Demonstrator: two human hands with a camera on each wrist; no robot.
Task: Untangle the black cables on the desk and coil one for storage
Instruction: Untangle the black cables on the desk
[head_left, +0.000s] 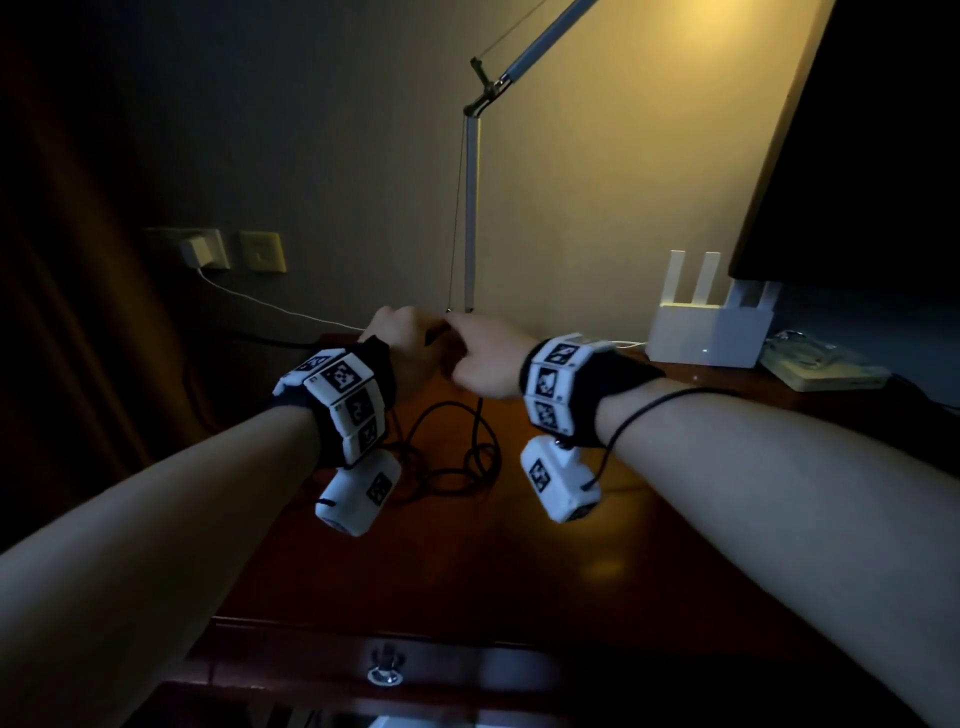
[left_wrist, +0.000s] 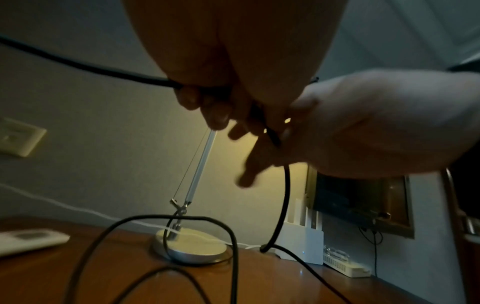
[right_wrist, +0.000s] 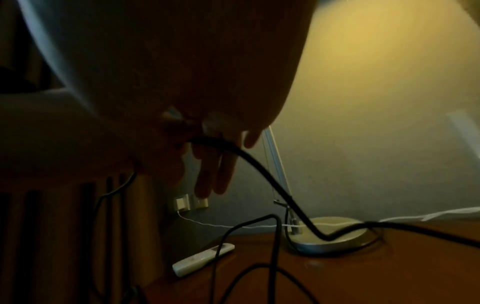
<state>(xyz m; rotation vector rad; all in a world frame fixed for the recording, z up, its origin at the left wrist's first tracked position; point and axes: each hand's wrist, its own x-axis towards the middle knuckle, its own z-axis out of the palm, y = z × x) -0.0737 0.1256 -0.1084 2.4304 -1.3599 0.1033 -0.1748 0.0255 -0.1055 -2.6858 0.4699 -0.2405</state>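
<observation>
Head view shows my left hand (head_left: 402, 338) and my right hand (head_left: 485, 358) raised together above the desk (head_left: 519, 561), almost touching. Fingers of my left hand curl around the black cable (left_wrist: 85, 66). My right hand pinches the same cable, which hangs down to loose loops (head_left: 457, 457) on the desk, near the lamp base (left_wrist: 189, 250).

cables (head_left: 457, 447) on desk (head_left: 519, 561) before lamp base (left_wrist: 189, 246) | remote (right_wrist: 202, 259) left | router (head_left: 706, 332) right
</observation>
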